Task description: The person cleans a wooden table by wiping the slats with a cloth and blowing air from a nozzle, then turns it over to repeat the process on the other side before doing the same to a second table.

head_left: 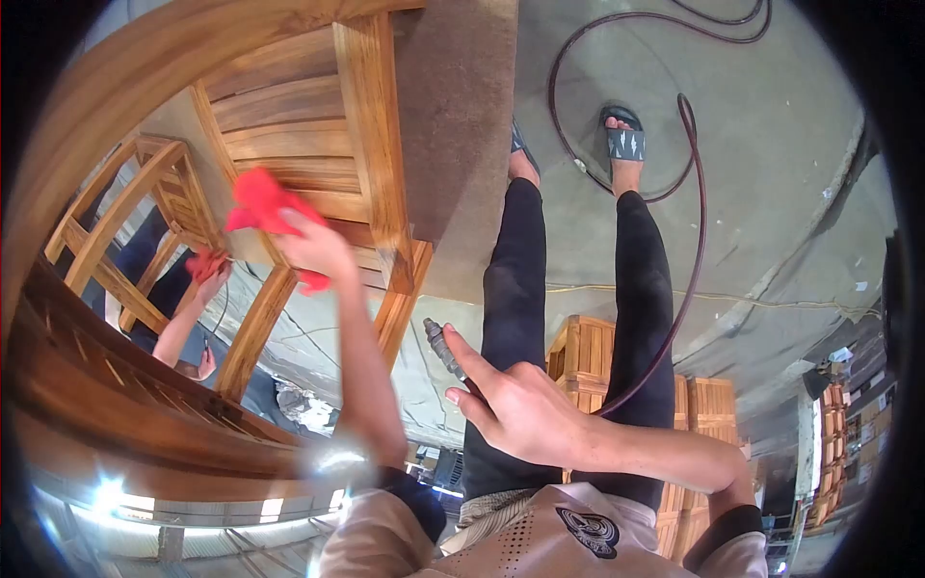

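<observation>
A crumpled red cloth point(265, 199) is bunched in my left hand point(316, 246), which is a little blurred. The cloth lies over the slats of a varnished wooden chair point(289, 140). The large curved wooden rail point(193, 63) sweeps across the upper left. My right hand point(525, 409) is closed around a metal air-hose fitting point(445, 349), with the index finger stretched along it. From behind this hand a dark red hose point(696, 260) runs up and loops on the floor. My right hand is apart from the chair, in front of my legs.
At left, a co-worker's hand point(207, 268) holds another red cloth against a second wooden chair point(130, 217). A brown board point(453, 125) lies beside my feet. Stacked wooden pieces point(708, 409) stand behind my legs. The hose point(554, 72) coils across the concrete floor point(771, 173).
</observation>
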`<action>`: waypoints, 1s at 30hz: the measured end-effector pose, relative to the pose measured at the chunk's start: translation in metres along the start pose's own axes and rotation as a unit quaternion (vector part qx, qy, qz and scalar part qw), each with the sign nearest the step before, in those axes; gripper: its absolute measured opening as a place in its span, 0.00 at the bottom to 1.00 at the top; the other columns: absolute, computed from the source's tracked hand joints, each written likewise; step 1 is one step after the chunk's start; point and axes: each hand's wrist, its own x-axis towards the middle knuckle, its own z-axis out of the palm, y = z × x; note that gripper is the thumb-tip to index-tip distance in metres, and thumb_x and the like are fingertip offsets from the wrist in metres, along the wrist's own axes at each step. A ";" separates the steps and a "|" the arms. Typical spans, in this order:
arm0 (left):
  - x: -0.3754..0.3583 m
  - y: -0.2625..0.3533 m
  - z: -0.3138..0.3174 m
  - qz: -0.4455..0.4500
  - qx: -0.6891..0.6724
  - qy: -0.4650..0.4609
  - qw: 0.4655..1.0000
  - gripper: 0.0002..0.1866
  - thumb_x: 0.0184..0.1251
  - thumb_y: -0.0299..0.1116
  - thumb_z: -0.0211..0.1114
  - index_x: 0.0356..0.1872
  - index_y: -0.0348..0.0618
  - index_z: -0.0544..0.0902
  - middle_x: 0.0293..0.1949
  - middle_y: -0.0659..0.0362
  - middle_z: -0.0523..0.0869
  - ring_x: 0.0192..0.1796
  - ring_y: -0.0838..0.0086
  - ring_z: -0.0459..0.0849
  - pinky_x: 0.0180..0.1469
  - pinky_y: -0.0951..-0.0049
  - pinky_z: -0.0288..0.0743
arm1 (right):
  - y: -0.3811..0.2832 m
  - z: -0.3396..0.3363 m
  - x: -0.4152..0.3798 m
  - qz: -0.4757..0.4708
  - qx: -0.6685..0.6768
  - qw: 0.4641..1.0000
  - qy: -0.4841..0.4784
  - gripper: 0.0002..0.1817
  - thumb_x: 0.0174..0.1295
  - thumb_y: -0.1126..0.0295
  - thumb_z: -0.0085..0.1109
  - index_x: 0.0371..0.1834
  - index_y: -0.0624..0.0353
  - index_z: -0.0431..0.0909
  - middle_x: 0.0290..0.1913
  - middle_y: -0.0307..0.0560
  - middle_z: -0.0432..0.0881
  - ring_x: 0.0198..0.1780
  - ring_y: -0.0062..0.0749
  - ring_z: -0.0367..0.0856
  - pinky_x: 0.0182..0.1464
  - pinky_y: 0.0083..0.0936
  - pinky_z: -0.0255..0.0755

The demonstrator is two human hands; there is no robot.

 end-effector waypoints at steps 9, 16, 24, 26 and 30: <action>-0.062 0.010 -0.022 0.219 0.014 -0.106 0.970 0.13 0.71 0.34 0.63 0.42 0.30 0.83 0.43 0.41 0.79 0.40 0.48 0.81 0.39 0.54 0.75 | -0.003 0.008 -0.016 -0.020 -0.018 0.999 0.029 0.34 0.70 0.62 0.53 0.74 0.66 0.56 0.12 0.60 0.71 0.17 0.61 0.75 0.25 0.49 0.71; 0.052 -0.065 -0.007 -0.041 0.304 -0.022 0.951 0.28 0.75 0.52 0.50 0.37 0.32 0.83 0.43 0.41 0.83 0.41 0.45 0.84 0.39 0.48 0.78 | 0.020 0.024 -0.007 0.010 0.005 1.000 -0.013 0.33 0.70 0.64 0.55 0.73 0.70 0.57 0.13 0.61 0.72 0.19 0.61 0.77 0.27 0.47 0.72; 0.047 -0.100 -0.043 -0.139 0.472 -0.167 0.855 0.27 0.73 0.54 0.48 0.41 0.40 0.85 0.41 0.46 0.89 0.41 0.50 0.89 0.43 0.51 0.83 | 0.008 0.022 0.000 -0.023 0.004 1.000 0.001 0.34 0.70 0.66 0.56 0.75 0.67 0.55 0.15 0.59 0.72 0.19 0.57 0.77 0.25 0.43 0.69; 0.048 -0.105 -0.046 -0.175 0.475 -0.181 0.843 0.28 0.73 0.54 0.46 0.47 0.39 0.84 0.45 0.45 0.88 0.46 0.50 0.88 0.49 0.50 0.80 | -0.002 0.020 0.001 -0.025 0.021 0.999 -0.023 0.34 0.70 0.68 0.56 0.75 0.66 0.55 0.15 0.58 0.72 0.18 0.56 0.76 0.25 0.41 0.68; 0.051 -0.088 -0.048 -0.231 0.439 -0.223 0.839 0.31 0.72 0.54 0.43 0.54 0.38 0.81 0.51 0.43 0.86 0.56 0.49 0.84 0.58 0.50 0.76 | -0.010 0.012 -0.002 -0.026 0.024 0.999 -0.034 0.34 0.70 0.64 0.53 0.75 0.66 0.54 0.11 0.59 0.70 0.17 0.61 0.75 0.28 0.49 0.72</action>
